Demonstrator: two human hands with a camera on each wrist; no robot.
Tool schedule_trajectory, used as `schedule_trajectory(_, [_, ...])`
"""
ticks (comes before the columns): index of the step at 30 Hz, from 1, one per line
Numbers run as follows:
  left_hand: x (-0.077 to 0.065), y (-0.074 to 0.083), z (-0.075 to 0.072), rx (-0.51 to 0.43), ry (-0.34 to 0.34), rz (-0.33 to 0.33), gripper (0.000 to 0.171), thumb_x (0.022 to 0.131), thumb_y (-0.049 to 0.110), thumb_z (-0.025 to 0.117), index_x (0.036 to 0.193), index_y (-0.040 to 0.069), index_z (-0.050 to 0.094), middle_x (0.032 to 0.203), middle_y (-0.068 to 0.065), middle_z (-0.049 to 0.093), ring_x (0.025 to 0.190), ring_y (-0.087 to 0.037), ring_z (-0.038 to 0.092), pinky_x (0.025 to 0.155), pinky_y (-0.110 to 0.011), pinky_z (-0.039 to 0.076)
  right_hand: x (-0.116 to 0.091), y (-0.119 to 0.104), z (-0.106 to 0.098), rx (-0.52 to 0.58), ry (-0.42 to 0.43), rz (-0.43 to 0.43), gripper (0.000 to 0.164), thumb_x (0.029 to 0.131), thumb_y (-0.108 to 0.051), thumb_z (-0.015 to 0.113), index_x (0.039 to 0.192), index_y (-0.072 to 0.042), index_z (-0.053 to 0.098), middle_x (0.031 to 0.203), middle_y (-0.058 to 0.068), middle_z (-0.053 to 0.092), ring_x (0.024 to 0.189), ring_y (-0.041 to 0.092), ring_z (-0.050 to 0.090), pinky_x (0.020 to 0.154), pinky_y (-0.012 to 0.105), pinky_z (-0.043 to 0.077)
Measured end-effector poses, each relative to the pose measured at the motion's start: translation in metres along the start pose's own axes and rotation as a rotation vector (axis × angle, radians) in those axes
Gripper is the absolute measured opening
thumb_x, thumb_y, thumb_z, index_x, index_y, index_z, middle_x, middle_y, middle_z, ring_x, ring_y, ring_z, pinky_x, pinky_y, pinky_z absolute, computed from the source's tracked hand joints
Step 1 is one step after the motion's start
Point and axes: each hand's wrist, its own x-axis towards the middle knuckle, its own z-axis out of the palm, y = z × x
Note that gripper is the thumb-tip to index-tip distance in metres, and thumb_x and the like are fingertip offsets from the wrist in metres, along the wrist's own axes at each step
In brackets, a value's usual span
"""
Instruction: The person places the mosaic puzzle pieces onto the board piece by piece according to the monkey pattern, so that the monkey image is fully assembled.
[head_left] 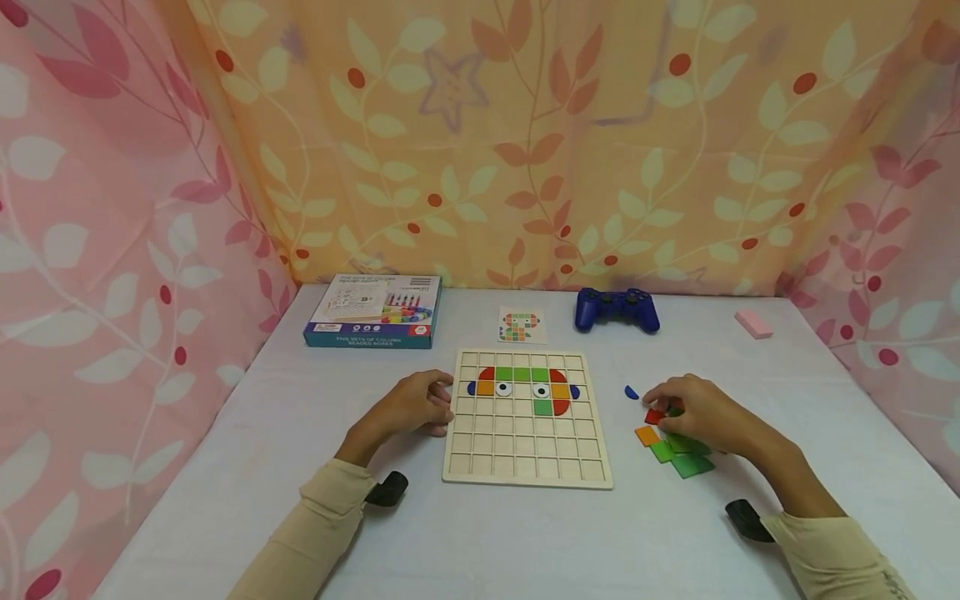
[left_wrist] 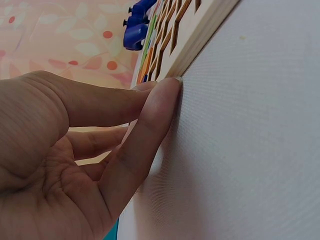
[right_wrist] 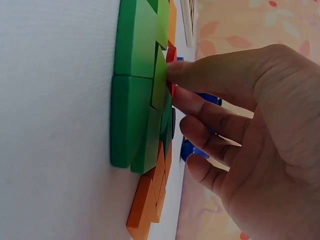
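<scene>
A wooden grid board (head_left: 528, 458) lies flat on the table, with coloured tiles and two eye tiles forming part of a face in its upper rows. My left hand (head_left: 415, 404) touches the board's left edge with thumb and fingertips; the fingers are relaxed. To the right of the board, my right hand (head_left: 701, 412) is over a loose pile of tiles. Its thumb and fingertips pinch a red tile (right_wrist: 171, 54). Green tiles (head_left: 692, 465) lie under and in front of this hand, beside an orange tile (head_left: 647, 436). A blue half-round tile (head_left: 632, 392) lies just beyond the fingertips.
Behind the board lies a small pattern card (head_left: 522, 325). A blue game controller (head_left: 617, 311) rests to its right, and a bead-set box (head_left: 373, 312) to its left. Far right is a pink block (head_left: 753, 324). Patterned cloth (head_left: 480, 208) hangs at the back and sides.
</scene>
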Motion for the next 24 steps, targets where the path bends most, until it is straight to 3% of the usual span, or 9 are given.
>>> schedule_trajectory(4, [0.0,0.0,0.0,-0.004,-0.003,-0.003,0.059,0.093,0.0,0.077,0.147,0.0,0.055,0.114,-0.013,0.064,0.091,-0.021,0.066,0.073,-0.027,0.065,-0.001,0.0,-0.001,-0.018,0.008,-0.002,0.024,0.092,-0.021,0.081,0.112,-0.008,0.079,0.095,-0.004,0.068,0.092,0.019,0.056,0.079,0.034,0.05])
schedule_trajectory(8, [0.0,-0.001,0.0,-0.012,-0.006,-0.001,0.058,0.093,0.0,0.077,0.147,0.0,0.055,0.114,-0.013,0.064,0.091,-0.021,0.066,0.074,-0.028,0.065,-0.001,0.0,-0.001,-0.018,0.015,0.028,0.03,0.092,-0.029,0.083,0.114,-0.008,0.079,0.102,-0.001,0.071,0.097,0.022,0.057,0.082,0.037,0.052])
schedule_trajectory(13, [0.002,-0.002,0.0,-0.009,-0.001,-0.001,0.058,0.093,-0.001,0.076,0.146,0.0,0.056,0.113,-0.013,0.064,0.091,-0.021,0.066,0.075,-0.029,0.065,0.0,0.001,0.001,-0.011,0.029,-0.008,0.029,0.09,-0.02,0.081,0.118,-0.011,0.079,0.113,0.002,0.072,0.103,0.025,0.058,0.085,0.04,0.055])
schedule_trajectory(16, [0.003,-0.002,0.0,-0.001,0.002,0.001,0.057,0.093,0.0,0.077,0.147,0.001,0.056,0.113,-0.013,0.064,0.091,-0.021,0.066,0.075,-0.028,0.065,0.0,0.0,0.0,0.0,0.023,-0.016,0.029,0.091,-0.017,0.079,0.119,-0.011,0.079,0.114,0.003,0.071,0.102,0.024,0.057,0.083,0.037,0.055])
schedule_trajectory(24, [0.002,-0.002,0.0,-0.005,0.003,0.002,0.058,0.093,0.0,0.077,0.147,0.001,0.056,0.113,-0.013,0.064,0.09,-0.021,0.066,0.074,-0.028,0.065,0.004,-0.01,-0.001,-0.002,0.023,-0.002,0.037,0.092,-0.028,0.081,0.123,-0.007,0.078,0.108,0.001,0.069,0.1,0.022,0.054,0.078,0.031,0.051])
